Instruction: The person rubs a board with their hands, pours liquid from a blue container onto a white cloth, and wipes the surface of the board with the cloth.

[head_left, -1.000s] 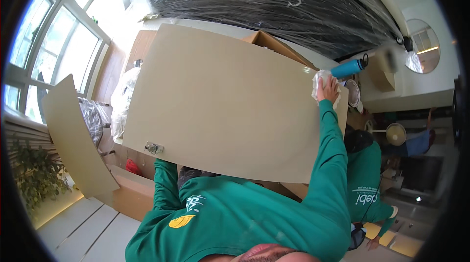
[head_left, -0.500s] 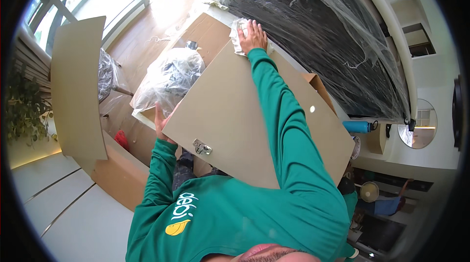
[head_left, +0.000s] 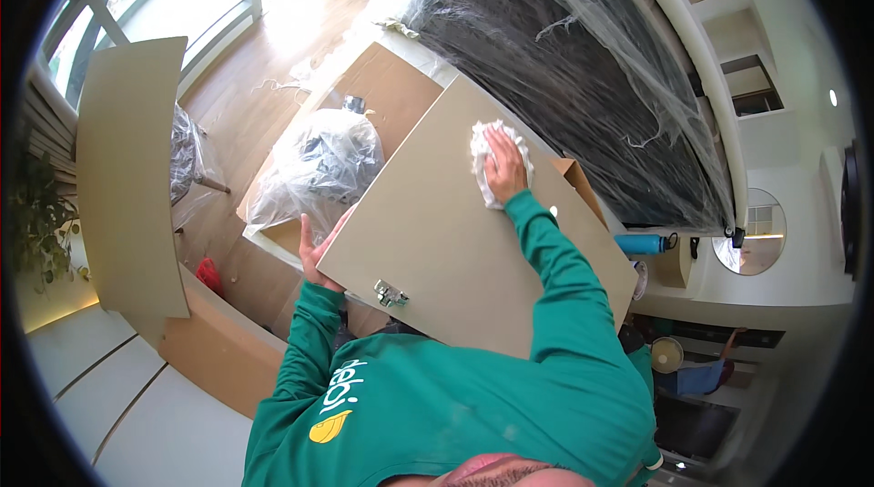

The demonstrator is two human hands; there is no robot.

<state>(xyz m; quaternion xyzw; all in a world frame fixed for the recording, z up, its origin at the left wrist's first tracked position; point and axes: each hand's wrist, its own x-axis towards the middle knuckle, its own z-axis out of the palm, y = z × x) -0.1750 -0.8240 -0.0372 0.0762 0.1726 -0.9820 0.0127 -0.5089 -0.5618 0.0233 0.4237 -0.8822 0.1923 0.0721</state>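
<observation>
A beige cabinet door (head_left: 437, 214) lies tilted across the space in front of me, with a metal hinge (head_left: 390, 293) near its close left edge. My left hand (head_left: 320, 255) is at the door's left edge, gripping it, with one finger sticking out and part of the hand hidden by the door. On the far right part of the face, my right hand (head_left: 506, 168) presses a crumpled white cloth (head_left: 482, 179) flat against the surface, fingers over it. A small round white spot (head_left: 553, 211) shows beside my right wrist.
Left of the door, a plastic-wrapped bundle (head_left: 328, 159) rests on cardboard (head_left: 391, 86). Another beige panel (head_left: 132, 177) stands farther left. Dark furniture under plastic sheeting (head_left: 583, 77) fills the far right. A blue bottle (head_left: 640, 244) and a person in blue (head_left: 701, 378) are at right.
My right hand has slid the cloth from the door's far edge back toward me and to the right. My left hand keeps its place at the door's edge; the view has shifted slightly.
</observation>
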